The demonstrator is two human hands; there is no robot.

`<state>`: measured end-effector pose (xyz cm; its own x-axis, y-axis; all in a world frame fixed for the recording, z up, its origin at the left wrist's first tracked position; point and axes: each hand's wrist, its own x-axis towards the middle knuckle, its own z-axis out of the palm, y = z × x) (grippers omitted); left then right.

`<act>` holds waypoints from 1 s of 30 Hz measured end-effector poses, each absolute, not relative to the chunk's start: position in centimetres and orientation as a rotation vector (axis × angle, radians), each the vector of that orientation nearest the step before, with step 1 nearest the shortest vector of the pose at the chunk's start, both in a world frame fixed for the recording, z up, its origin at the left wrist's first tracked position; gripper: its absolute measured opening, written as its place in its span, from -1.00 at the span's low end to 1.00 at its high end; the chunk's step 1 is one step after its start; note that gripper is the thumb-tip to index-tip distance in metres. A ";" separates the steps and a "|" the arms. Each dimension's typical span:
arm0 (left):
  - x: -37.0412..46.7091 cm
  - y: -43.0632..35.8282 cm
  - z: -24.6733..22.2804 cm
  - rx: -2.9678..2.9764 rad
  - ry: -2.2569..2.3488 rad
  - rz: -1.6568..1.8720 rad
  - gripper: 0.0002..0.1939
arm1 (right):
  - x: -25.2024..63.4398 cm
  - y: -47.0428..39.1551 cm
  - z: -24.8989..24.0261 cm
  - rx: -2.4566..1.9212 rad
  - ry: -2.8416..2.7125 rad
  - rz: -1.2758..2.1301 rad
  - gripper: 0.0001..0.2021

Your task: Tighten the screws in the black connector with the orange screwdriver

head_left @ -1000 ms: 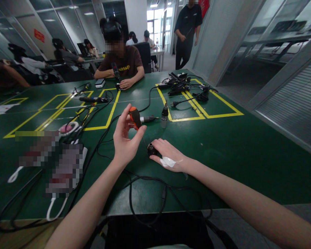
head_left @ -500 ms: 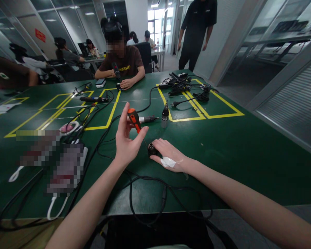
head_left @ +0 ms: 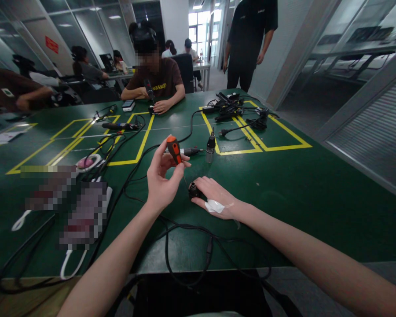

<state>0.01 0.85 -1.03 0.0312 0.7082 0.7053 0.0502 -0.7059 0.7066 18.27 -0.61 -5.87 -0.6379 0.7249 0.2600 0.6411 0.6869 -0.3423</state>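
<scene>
My left hand [head_left: 165,176] is closed around the orange and black handle of a screwdriver [head_left: 174,149]. Its thin shaft slants down to the right, toward a small black cylindrical part [head_left: 193,190] with a metal collar on top. My right hand [head_left: 216,198], a white patch on its back, lies on the table and grips that part between thumb and fingers. Whether the screwdriver's tip touches the part is too small to tell. Just beyond, a black and silver driver body [head_left: 210,147] stands upright with its bit pointing up. Another silver and black driver [head_left: 191,152] lies behind my left fingers.
Black cables [head_left: 198,226] loop over the green table [head_left: 300,198] near its front edge. Pixelated devices [head_left: 86,211] with white straps lie at left. A pile of black cords [head_left: 227,105] sits at the back right. Across the table, a person [head_left: 155,79] holds a tool.
My left fingers have curled in around the screwdriver handle, which has shifted slightly right and turned. My right hand and the black part have stayed in place.
</scene>
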 end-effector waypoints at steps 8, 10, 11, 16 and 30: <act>0.3 1.1 -1.1 1.845 0.836 1.762 -0.32 | 18.4 -0.6 -6.1 -1.036 -2.510 0.307 -0.82; 0.2 1.2 -1.1 1.855 0.873 1.769 -0.34 | 18.4 -0.6 -6.2 -1.033 -2.501 0.306 -0.83; 0.1 1.3 -1.1 1.859 0.889 1.770 -0.35 | 18.4 -0.6 -6.2 -1.034 -2.501 0.308 -0.83; -0.2 1.3 -1.2 1.881 0.934 1.756 -0.53 | 18.4 -0.5 -6.1 -1.041 -2.500 0.317 -0.83; 0.0 0.9 -0.9 1.804 0.788 1.700 -0.48 | 18.3 -0.5 -6.2 -1.049 -2.510 0.296 -0.84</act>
<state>-0.01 0.85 -0.88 0.0361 0.7264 0.6863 0.0539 -0.6872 0.7245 18.33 -0.54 -6.24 -0.6368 0.7177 0.2819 0.6322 0.6953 -0.3419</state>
